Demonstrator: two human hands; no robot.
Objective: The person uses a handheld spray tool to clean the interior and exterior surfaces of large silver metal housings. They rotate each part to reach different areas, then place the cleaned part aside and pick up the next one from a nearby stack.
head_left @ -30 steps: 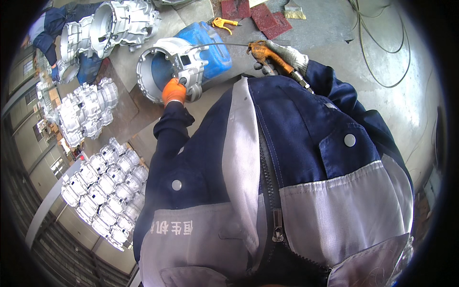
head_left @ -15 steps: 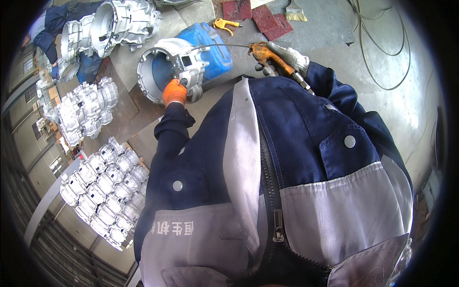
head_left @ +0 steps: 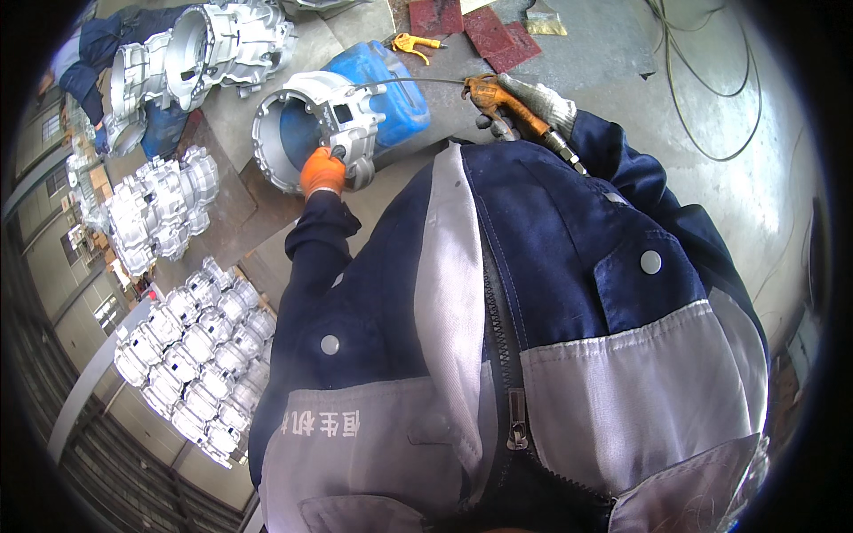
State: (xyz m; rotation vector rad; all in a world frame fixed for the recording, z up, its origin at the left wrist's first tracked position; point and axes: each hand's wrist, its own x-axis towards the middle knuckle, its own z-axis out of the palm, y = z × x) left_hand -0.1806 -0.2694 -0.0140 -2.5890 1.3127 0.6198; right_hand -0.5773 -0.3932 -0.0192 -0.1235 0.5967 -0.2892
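Bending its fingers over the near side of a silver-grey cast-metal housing [head_left: 360, 135] with a wide round mouth, the person's left hand [head_left: 322, 171], in an orange glove, grasps that part; a small dark patch at the fingertips is too small to identify. The housing sits near the near edge of the grey work surface [head_left: 604, 58], its mouth turned left, and overlaps a blue plastic canister [head_left: 407, 99] on its right side. The right hand [head_left: 549, 103], in a white knitted glove with dark grey fingers, is clenched around an orange air blow gun [head_left: 491, 96] with a metal fitting at its rear. A long, thin, dark nozzle tube [head_left: 413, 81] reaches from this gun leftward to the housing's upper wall; whether its tip touches or enters cannot be told. Farther from the near edge lie a second, yellow-orange blow gun [head_left: 416, 44] and several dark red flat pieces [head_left: 489, 34], with a pale-bristled brush [head_left: 545, 19] beyond them, toward the surface's right edge. More silver castings [head_left: 200, 351] stand grouped at the left.
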